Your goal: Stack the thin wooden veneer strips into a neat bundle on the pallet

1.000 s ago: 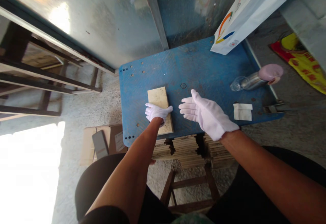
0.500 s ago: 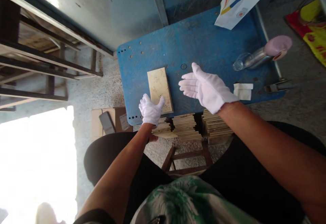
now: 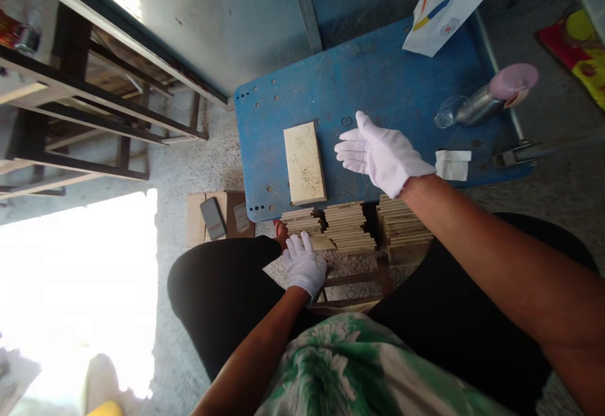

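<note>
While hovering beside pale rectangular wooden slab point(image 3: 305, 162), gloved right hand point(image 3: 382, 154), fingers straight, loosely together. Gloved left hand point(image 3: 303, 265), fingers spread, at stacked thin wooden slats point(image 3: 347, 225).

table point(image 3: 401, 82): scuffed blue paint | tile point(image 3: 305, 162): matt cream | gloves: white cloth

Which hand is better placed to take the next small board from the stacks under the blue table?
Left. The left hand is down at the stacks; the right hand hovers open above the table.
</note>
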Demonstrator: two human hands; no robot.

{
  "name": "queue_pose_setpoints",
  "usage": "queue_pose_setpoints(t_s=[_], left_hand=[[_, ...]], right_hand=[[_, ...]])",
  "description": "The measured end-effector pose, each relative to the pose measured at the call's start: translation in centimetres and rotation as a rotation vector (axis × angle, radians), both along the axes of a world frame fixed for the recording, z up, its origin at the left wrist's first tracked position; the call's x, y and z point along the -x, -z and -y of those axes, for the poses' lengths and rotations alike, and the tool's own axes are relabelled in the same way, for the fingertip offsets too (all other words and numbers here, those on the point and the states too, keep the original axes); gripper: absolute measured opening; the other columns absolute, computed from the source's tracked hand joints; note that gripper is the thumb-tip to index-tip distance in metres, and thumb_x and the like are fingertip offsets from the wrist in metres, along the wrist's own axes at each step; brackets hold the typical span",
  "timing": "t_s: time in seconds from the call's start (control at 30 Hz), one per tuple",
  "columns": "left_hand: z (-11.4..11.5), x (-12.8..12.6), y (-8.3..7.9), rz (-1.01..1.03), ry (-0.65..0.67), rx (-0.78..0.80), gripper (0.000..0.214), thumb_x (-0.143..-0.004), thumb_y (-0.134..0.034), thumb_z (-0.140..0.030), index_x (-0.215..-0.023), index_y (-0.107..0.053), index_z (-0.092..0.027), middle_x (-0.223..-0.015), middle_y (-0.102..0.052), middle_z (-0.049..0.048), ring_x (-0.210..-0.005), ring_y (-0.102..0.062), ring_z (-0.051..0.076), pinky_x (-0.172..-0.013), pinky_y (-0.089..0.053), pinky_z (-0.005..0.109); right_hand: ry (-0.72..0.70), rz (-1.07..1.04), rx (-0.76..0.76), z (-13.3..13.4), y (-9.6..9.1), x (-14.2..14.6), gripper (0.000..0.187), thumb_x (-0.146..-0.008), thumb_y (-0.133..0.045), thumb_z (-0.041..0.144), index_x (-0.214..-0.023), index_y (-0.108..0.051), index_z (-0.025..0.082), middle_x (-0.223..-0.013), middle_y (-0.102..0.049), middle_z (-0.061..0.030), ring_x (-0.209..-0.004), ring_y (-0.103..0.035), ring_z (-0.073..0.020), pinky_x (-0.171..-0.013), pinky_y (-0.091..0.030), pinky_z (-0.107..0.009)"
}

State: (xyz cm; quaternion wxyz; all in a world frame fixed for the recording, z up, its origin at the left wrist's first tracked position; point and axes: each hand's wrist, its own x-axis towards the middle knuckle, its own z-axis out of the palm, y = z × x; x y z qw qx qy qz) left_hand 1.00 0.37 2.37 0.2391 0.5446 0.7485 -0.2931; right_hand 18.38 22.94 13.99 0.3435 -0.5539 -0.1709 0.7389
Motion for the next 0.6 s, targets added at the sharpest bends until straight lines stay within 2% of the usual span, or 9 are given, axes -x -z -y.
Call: queue_pose_setpoints(t_s=[0.27, 0.6], left_hand=[[0.4, 0.1, 1.8, -0.045, 0.072, -0.003, 0.103, -0.07, -0.061, -0.046, -0.15, -0.012, -0.003, -0.154, -0.014, 0.028, -0.141, -0.012, 0.043, -0.111, -0.013, 0.052], [0.7, 0.8, 1.2, -0.054, 0.059, 0.025, 0.096, -0.074, -0.06, -0.043, -0.152, -0.014, -0.013, -0.156, -0.015, 0.0224, -0.143, -0.013, 0.04, -0.111, -0.015, 0.048]], right_hand=[[-0.037, 0.007, -0.027, 0.3, 0.2, -0.1, 0.063, -0.082, -0.049, 0.071, -0.105, -0.066, 0.015, -0.088, -0.072, -0.0132, -0.093, -0.068, -0.0229, -0.075, -0.056, -0.032], [-0.071, 0.017, 0.0, 0.4, 0.8, 0.7, 0.058, -0.082, -0.05, 0.069, -0.098, -0.067, 0.016, -0.089, -0.072, -0.0129, -0.093, -0.068, -0.0219, -0.074, -0.056, -0.03]])
